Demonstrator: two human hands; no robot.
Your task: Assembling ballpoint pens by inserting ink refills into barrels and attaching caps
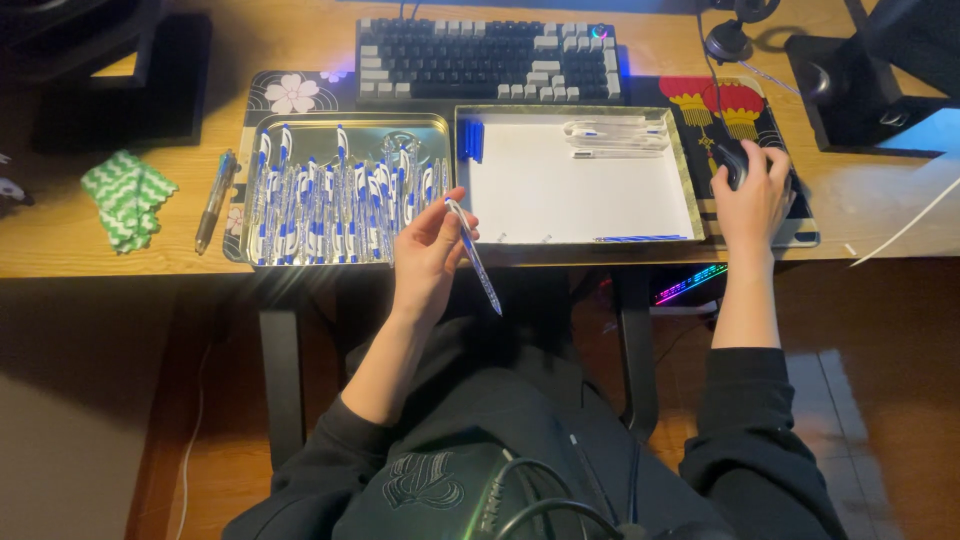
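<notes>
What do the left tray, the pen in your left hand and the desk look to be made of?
Left tray: probably metal, with a shiny, reflective silver rim. Pen in the left hand: likely plastic, with a clear barrel and blue-and-white parts. Desk: wood or wood-look laminate, warm brown and matte; the picture cannot settle which.

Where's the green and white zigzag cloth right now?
The green and white zigzag cloth lies at the desk's far left in the head view, left of the multicolour pen.

Keyboard (487, 60) sits at desk back, w/ a green-white zigzag cloth (127, 198) far left. Multi-colour pen (215, 200) lies just left of the metal tray. Red lantern-print mat (715, 110) at right.
</notes>
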